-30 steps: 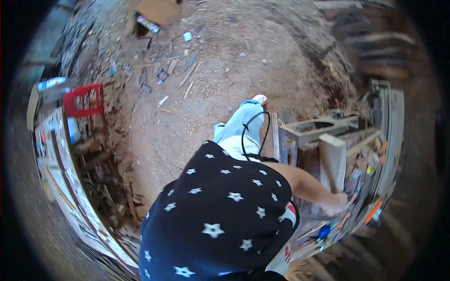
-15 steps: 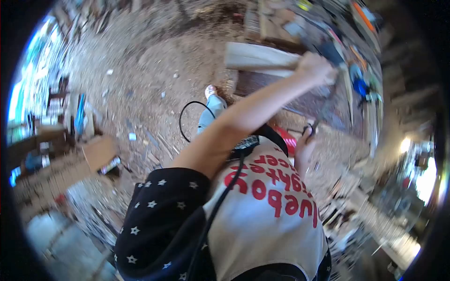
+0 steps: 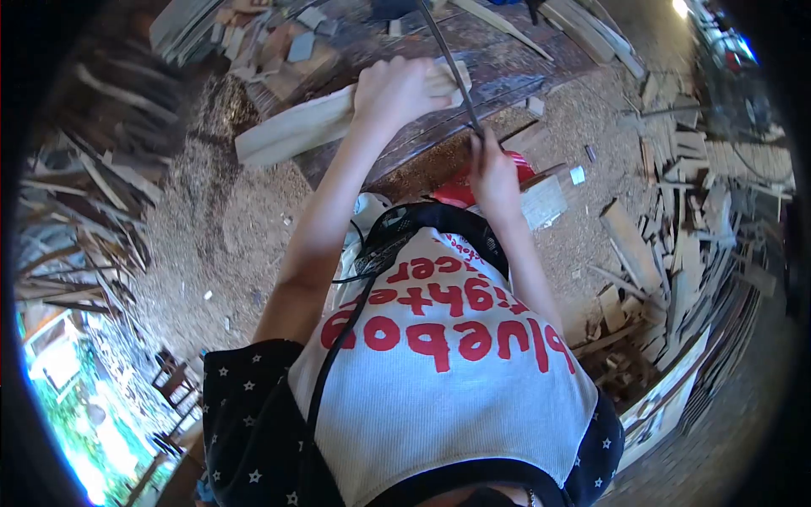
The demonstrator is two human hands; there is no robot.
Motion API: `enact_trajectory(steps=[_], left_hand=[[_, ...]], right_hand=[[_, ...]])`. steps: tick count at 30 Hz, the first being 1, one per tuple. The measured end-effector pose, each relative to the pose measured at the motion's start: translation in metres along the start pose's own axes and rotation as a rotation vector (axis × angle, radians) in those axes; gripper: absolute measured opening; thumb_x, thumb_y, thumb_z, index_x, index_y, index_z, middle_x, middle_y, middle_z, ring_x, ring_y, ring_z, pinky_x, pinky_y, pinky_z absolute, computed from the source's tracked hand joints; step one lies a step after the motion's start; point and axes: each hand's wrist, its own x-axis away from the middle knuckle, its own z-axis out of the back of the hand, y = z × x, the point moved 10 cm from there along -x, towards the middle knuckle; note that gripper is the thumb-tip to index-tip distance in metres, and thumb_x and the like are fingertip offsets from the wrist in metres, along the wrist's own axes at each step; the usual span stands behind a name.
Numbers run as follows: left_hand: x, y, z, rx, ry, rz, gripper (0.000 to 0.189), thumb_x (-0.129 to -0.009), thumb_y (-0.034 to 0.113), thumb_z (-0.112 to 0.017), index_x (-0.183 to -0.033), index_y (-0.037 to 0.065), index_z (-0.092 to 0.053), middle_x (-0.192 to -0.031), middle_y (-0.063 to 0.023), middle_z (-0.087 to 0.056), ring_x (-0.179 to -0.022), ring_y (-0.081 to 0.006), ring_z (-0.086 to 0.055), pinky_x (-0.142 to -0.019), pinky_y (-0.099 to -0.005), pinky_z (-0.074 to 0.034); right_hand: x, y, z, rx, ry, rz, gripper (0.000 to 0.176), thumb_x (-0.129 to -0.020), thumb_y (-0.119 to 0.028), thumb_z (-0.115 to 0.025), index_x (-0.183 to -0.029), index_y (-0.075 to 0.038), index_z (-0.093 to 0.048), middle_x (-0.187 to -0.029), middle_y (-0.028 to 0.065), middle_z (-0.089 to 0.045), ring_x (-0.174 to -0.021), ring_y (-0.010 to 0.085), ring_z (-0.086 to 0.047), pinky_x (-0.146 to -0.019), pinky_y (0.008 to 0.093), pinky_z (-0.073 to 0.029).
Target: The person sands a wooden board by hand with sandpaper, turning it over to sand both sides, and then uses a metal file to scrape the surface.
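Note:
A pale wooden board lies slanted on a low dark bench, its left end sticking out past the edge. My left hand is closed over the board near its right end, with the fingers wrapped over the top. Lower and to the right, my right hand grips the near end of a long thin dark tool. That tool stretches away from me across the board's right tip. Whether it touches the wood cannot be made out, and my right fingers are somewhat blurred.
Small wood blocks and long strips lie on the bench. Below it are a red object and a pale block. Scrap piles flank the sawdust-covered floor on both sides. A black cable hangs across my shirt.
The view has turned, so the bench and board now appear further left. My left hand is still on the board. The long tool in my right hand now shows clearly across the board's end.

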Motion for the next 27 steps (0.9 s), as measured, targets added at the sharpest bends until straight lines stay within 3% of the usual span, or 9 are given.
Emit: enact_trajectory(steps=[3,8,10,15,18,24,27], left_hand=[[-0.008,-0.001,0.004,0.008,-0.004,0.029,0.063,-0.067,0.065,-0.067,-0.103,0.014,-0.066,-0.086,-0.0186,-0.068,-0.079,-0.0372,-0.067,-0.069,-0.0443,-0.054],[-0.011,-0.009,0.001,-0.002,0.008,0.095,0.061,-0.068,0.063,-0.068,-0.101,0.012,-0.064,-0.084,-0.019,-0.067,-0.078,-0.0375,-0.067,-0.067,-0.0435,-0.055],[-0.01,-0.007,0.002,0.017,0.034,0.088,0.059,-0.068,0.062,-0.068,-0.099,0.012,-0.064,-0.082,-0.0188,-0.067,-0.077,-0.0374,-0.067,-0.066,-0.0438,-0.055],[-0.011,-0.007,0.001,0.051,0.019,0.058,0.055,-0.068,0.06,-0.069,-0.095,0.012,-0.065,-0.081,-0.0169,-0.068,-0.075,-0.0364,-0.067,-0.065,-0.0446,-0.055],[-0.01,-0.004,0.002,0.031,0.004,0.043,0.053,-0.068,0.059,-0.069,-0.094,0.013,-0.066,-0.081,-0.0163,-0.068,-0.075,-0.0354,-0.068,-0.065,-0.0444,-0.055],[-0.013,-0.011,0.005,0.033,0.022,0.097,0.054,-0.067,0.06,-0.07,-0.092,0.012,-0.065,-0.08,-0.0164,-0.068,-0.075,-0.0344,-0.068,-0.065,-0.0436,-0.055],[-0.008,-0.004,0.002,0.048,0.009,0.069,0.054,-0.067,0.059,-0.07,-0.092,0.012,-0.065,-0.079,-0.0166,-0.068,-0.075,-0.0341,-0.068,-0.065,-0.0432,-0.055]], right_hand=[[-0.019,-0.014,-0.002,0.011,0.039,0.011,0.029,-0.096,-0.022,-0.044,-0.113,0.001,-0.05,-0.064,0.0284,-0.059,-0.063,0.0457,-0.06,-0.057,0.0556,-0.048],[0.039,0.043,-0.015,-0.064,0.045,-0.013,0.028,-0.093,-0.017,-0.051,-0.114,0.002,-0.049,-0.061,0.0273,-0.057,-0.059,0.0442,-0.06,-0.051,0.0527,-0.047],[0.044,0.051,-0.018,-0.068,-0.042,-0.112,0.029,-0.094,-0.019,-0.05,-0.114,0.002,-0.049,-0.06,0.0275,-0.056,-0.059,0.0444,-0.06,-0.051,0.053,-0.047],[-0.02,-0.003,-0.012,-0.047,0.017,0.001,0.025,-0.095,-0.019,-0.048,-0.11,0.001,-0.05,-0.06,0.0273,-0.056,-0.059,0.0449,-0.059,-0.052,0.0536,-0.047],[-0.014,-0.005,-0.008,-0.026,0.048,0.018,0.022,-0.095,-0.017,-0.048,-0.107,0.0,-0.05,-0.061,0.0275,-0.057,-0.06,0.0451,-0.059,-0.052,0.0539,-0.047],[0.045,0.065,-0.034,-0.129,0.028,-0.001,0.023,-0.094,-0.018,-0.05,-0.109,0.0,-0.051,-0.061,0.026,-0.057,-0.058,0.0443,-0.06,-0.05,0.0517,-0.047],[-0.007,0.018,-0.022,-0.089,0.054,0.055,0.023,-0.094,-0.015,-0.05,-0.11,0.001,-0.051,-0.062,0.0267,-0.057,-0.058,0.0441,-0.06,-0.05,0.0517,-0.046]])
